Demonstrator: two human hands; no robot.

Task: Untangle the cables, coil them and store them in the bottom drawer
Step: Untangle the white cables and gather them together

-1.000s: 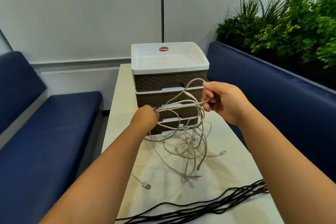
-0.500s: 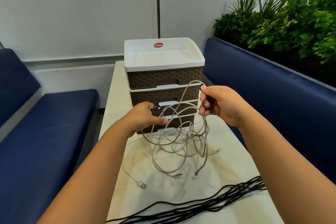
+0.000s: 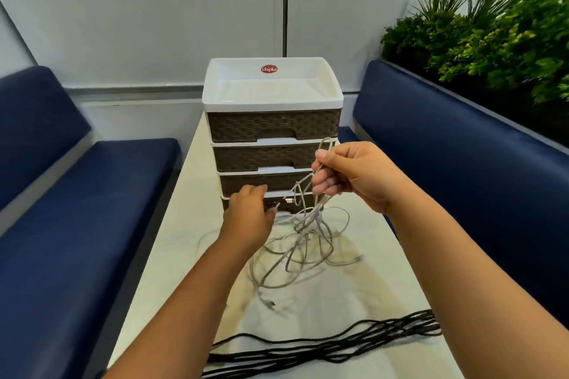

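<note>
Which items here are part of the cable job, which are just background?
Job:
- grey cables, tangled, held up by right hand
- left hand
- black cable, on table
- drawer unit, bottom drawer shut

Background:
- blue benches
- plants

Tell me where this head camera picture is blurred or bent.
Head view: the green plants at right are smeared by motion blur; the thin grey cables look soft where they hang from the right hand; wide-angle distortion bows the wall lines and the blue benches; the brown woven drawer unit is fairly sharp.
</note>
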